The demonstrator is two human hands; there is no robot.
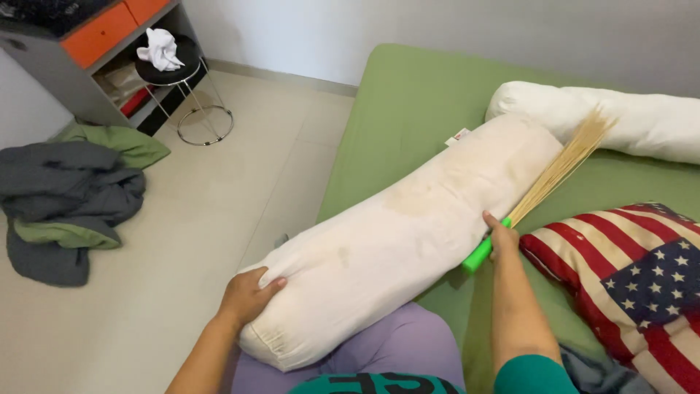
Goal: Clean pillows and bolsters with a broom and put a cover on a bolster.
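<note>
Long white bolster [408, 233], stained, lying diagonally on green bed w/ near end at edge, straw broom [543, 186] w/ green handle resting against its right side

Head cam, looking down close over bed [408, 102] & floor [182, 219].

Green sheet [408, 109] beyond the bolster [408, 226] lies open — flag pillow [627, 277] crowds the right.
</note>
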